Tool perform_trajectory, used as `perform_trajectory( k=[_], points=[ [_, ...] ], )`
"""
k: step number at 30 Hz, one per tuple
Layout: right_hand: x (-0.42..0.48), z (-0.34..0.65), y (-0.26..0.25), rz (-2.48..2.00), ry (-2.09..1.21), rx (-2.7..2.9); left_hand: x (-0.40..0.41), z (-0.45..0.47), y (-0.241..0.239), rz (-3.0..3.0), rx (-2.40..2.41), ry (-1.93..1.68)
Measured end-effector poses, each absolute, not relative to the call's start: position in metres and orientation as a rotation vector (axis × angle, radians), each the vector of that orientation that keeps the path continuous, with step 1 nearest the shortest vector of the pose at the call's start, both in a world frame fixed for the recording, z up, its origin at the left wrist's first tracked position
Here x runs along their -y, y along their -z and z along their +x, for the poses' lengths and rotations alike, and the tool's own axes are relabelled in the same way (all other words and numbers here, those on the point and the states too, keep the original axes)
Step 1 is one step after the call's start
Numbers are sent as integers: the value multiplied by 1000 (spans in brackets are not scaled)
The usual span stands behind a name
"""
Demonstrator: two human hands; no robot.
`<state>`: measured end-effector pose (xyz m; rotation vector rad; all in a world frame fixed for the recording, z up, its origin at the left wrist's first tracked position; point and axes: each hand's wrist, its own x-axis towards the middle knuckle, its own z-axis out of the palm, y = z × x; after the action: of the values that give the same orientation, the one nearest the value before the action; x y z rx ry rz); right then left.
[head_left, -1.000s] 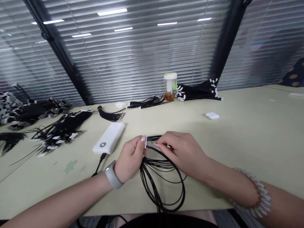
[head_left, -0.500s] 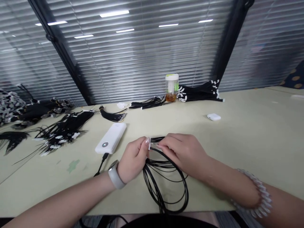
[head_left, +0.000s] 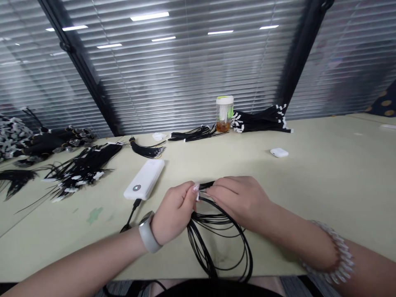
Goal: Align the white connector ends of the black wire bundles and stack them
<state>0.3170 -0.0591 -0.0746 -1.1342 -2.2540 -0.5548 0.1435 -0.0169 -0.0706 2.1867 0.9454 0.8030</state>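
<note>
The left hand [head_left: 173, 214] is closed, thumb and fingers pinching a loop of black wires [head_left: 222, 243] just below the wires' white tips [head_left: 197, 194]. The right hand [head_left: 241, 200] meets it from the right, fingers curled down and closed on the same tips. The two grips touch, which seems to keep the loose ends gathered together. The rest of the loop hangs slack toward the near edge of the pale table [head_left: 309, 185], lying flat on it, so only the ends are held up.

A grey watch [head_left: 147, 231] sits on the left wrist and a beaded bracelet [head_left: 334, 255] on the right.

Just left of the hands lies a white power bank [head_left: 144, 179] with its cable [head_left: 131, 214] running toward the near edge. Further left are spread piles of black wires [head_left: 80, 169], apparently kept within reach. At the far side stand a clear jar with a green lid [head_left: 224, 113] and a neat stack of wire bundles [head_left: 260, 120] to its right. A small white case [head_left: 279, 152] lies to the right, well apart.
</note>
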Motion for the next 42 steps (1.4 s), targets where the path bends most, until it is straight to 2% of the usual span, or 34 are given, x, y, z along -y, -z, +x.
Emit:
perform_trajectory(
  k=[6, 13, 18, 22, 24, 30, 37, 42],
  points=[
    [61, 317, 77, -1081, 576, 2280, 20, 143, 70, 2174, -931, -773],
    [60, 316, 59, -1314, 212, 2229, 10, 145, 71, 2087, -1023, -880],
    [74, 317, 40, -1342, 157, 1966, 0, 146, 73, 1961, -1169, -1000],
    [82, 309, 46, -1429, -513, 2118, 2, 146, 72, 1955, -1167, -1047],
    [81, 301, 57, -1378, -674, 2143, 4, 147, 71, 1978, -1155, -1045],
    [71, 281, 78, -1343, -498, 2151, 9, 146, 73, 2038, -1090, -1003],
    [68, 292, 66, -1487, -405, 2194, 8, 146, 71, 2064, -1092, -1012],
    [63, 322, 46, -1657, -43, 2096, 4, 145, 71, 2032, -1123, -1037]
  ],
)
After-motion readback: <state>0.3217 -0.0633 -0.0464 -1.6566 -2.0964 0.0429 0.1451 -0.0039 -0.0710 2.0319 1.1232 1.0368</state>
